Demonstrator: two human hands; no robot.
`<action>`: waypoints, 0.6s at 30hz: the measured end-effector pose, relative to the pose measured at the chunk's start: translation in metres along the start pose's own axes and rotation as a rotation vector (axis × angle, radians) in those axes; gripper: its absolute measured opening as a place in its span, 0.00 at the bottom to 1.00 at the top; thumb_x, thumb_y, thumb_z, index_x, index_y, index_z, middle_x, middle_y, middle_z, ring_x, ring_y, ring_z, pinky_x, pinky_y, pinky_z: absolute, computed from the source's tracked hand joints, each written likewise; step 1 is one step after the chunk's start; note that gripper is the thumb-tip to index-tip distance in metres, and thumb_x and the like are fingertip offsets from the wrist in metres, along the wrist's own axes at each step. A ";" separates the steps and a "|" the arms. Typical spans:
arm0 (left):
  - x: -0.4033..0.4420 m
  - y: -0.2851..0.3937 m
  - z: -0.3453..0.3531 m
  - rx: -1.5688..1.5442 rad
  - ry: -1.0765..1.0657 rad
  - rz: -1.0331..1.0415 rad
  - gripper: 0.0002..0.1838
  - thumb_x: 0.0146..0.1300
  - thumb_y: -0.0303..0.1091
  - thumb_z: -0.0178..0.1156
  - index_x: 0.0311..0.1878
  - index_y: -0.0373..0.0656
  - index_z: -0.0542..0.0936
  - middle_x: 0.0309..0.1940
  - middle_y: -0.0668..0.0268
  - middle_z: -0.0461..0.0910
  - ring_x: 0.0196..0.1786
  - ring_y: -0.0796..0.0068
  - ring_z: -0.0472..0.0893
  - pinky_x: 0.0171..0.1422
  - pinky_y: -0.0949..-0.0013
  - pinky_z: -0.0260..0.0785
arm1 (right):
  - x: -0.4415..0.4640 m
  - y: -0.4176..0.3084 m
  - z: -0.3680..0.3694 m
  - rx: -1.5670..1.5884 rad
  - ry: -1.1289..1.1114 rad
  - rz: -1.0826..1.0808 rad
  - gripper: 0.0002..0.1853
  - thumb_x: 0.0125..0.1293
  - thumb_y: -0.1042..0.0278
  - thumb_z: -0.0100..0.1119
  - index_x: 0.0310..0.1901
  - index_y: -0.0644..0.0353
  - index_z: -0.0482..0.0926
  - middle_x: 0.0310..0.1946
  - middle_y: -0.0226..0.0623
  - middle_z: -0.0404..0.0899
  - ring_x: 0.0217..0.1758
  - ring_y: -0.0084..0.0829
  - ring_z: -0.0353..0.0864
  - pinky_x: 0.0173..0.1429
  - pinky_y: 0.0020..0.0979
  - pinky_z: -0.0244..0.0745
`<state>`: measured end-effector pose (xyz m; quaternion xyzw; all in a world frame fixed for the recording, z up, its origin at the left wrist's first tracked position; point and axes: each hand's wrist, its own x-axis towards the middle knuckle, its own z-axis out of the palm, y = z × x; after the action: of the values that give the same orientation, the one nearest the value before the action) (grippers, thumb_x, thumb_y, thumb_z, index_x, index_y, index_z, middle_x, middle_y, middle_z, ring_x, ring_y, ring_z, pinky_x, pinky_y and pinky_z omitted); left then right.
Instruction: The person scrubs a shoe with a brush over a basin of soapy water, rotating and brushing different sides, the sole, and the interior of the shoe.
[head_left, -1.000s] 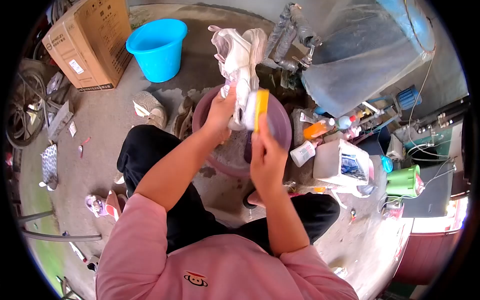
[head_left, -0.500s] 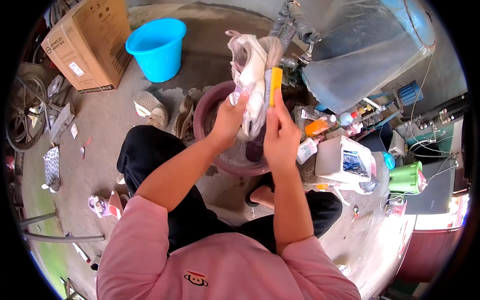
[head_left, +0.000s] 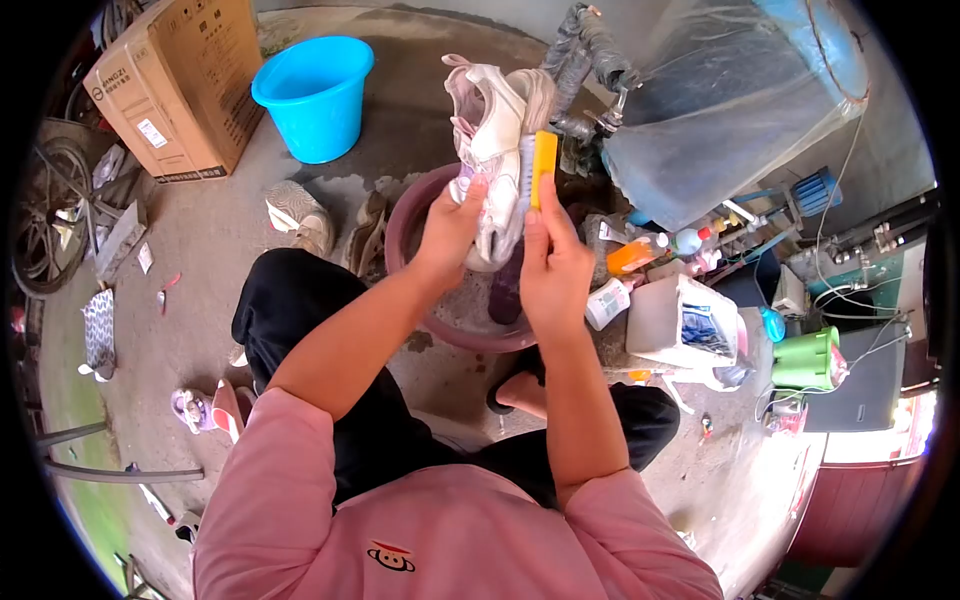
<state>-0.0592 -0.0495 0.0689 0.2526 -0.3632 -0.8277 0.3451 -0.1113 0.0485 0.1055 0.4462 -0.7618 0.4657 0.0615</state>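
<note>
My left hand [head_left: 449, 226] grips a white and pale pink sneaker [head_left: 496, 125] by its toe end, holding it up over a pink basin [head_left: 402, 222]. In my right hand [head_left: 556, 262] is a scrub brush [head_left: 544, 165] with a yellow back and pale bristles. Those bristles press against the sole side of the sneaker. Below, the basin holds cloudy water, and a dark shoe-like item [head_left: 507, 290] lies in it, partly hidden by my hands and the sneaker.
Left of the basin stand other shoes [head_left: 300, 215]. A blue bucket [head_left: 315, 110] and a cardboard box [head_left: 180, 95] are farther back. On the right are a white bottle [head_left: 607, 303], an orange-filled bottle [head_left: 635, 255], a white foam box [head_left: 660, 325] and a tap [head_left: 612, 112].
The sneaker and both hands have shifted slightly to the left. The brush has moved a little left with them, still against the sole side.
</note>
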 end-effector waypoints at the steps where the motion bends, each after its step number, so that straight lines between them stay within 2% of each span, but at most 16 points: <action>1: 0.005 0.001 -0.006 0.015 -0.023 0.034 0.16 0.65 0.40 0.49 0.47 0.37 0.72 0.36 0.67 0.77 0.37 0.81 0.74 0.43 0.74 0.67 | -0.003 -0.001 -0.001 0.011 0.002 -0.029 0.19 0.59 0.73 0.51 0.54 0.60 0.70 0.21 0.47 0.73 0.21 0.41 0.75 0.27 0.32 0.69; 5: 0.020 0.019 -0.019 -0.050 0.046 0.036 0.16 0.65 0.41 0.49 0.46 0.37 0.72 0.36 0.66 0.77 0.37 0.80 0.75 0.43 0.73 0.68 | -0.057 -0.007 0.007 0.024 -0.085 -0.130 0.21 0.57 0.73 0.54 0.54 0.61 0.69 0.22 0.48 0.74 0.23 0.41 0.76 0.28 0.33 0.70; 7: 0.016 0.012 -0.018 -0.079 0.071 0.061 0.17 0.64 0.42 0.49 0.45 0.37 0.72 0.37 0.65 0.76 0.37 0.79 0.74 0.43 0.72 0.68 | -0.054 -0.010 0.010 -0.017 -0.070 -0.153 0.20 0.58 0.74 0.53 0.54 0.61 0.70 0.22 0.48 0.74 0.22 0.41 0.75 0.28 0.33 0.70; 9: 0.009 0.006 -0.008 -0.029 0.111 0.050 0.17 0.64 0.43 0.49 0.45 0.36 0.72 0.38 0.65 0.76 0.38 0.79 0.74 0.43 0.72 0.67 | -0.028 -0.006 0.011 0.088 -0.004 -0.097 0.19 0.58 0.73 0.52 0.54 0.61 0.70 0.21 0.48 0.73 0.20 0.41 0.73 0.27 0.34 0.69; 11: 0.007 -0.003 -0.007 0.014 0.029 0.073 0.17 0.64 0.40 0.50 0.49 0.36 0.71 0.39 0.67 0.76 0.39 0.80 0.74 0.45 0.73 0.66 | -0.005 0.001 0.010 0.091 0.064 -0.064 0.19 0.60 0.73 0.51 0.54 0.61 0.70 0.20 0.50 0.72 0.19 0.42 0.72 0.26 0.33 0.67; 13: 0.007 -0.009 -0.004 -0.077 0.011 0.028 0.16 0.64 0.39 0.50 0.48 0.37 0.71 0.38 0.67 0.76 0.39 0.80 0.74 0.44 0.73 0.67 | 0.006 0.000 0.008 0.107 0.094 -0.014 0.18 0.60 0.72 0.51 0.54 0.61 0.70 0.20 0.50 0.71 0.19 0.42 0.72 0.25 0.33 0.66; 16: 0.018 0.003 -0.014 -0.029 0.010 0.108 0.15 0.64 0.39 0.50 0.47 0.38 0.72 0.37 0.67 0.77 0.38 0.80 0.74 0.43 0.73 0.67 | -0.034 -0.001 0.008 0.105 -0.002 -0.032 0.19 0.59 0.75 0.51 0.54 0.62 0.70 0.23 0.51 0.73 0.22 0.42 0.74 0.27 0.31 0.68; 18: 0.020 0.010 -0.016 -0.097 0.060 0.052 0.15 0.64 0.39 0.50 0.46 0.38 0.71 0.37 0.66 0.77 0.38 0.80 0.75 0.43 0.73 0.68 | -0.050 -0.001 0.013 0.118 -0.039 -0.070 0.19 0.59 0.76 0.52 0.53 0.63 0.69 0.24 0.51 0.73 0.23 0.41 0.75 0.29 0.30 0.69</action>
<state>-0.0568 -0.0765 0.0638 0.2506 -0.3185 -0.8273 0.3890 -0.0765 0.0700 0.0731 0.4844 -0.7178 0.4988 0.0365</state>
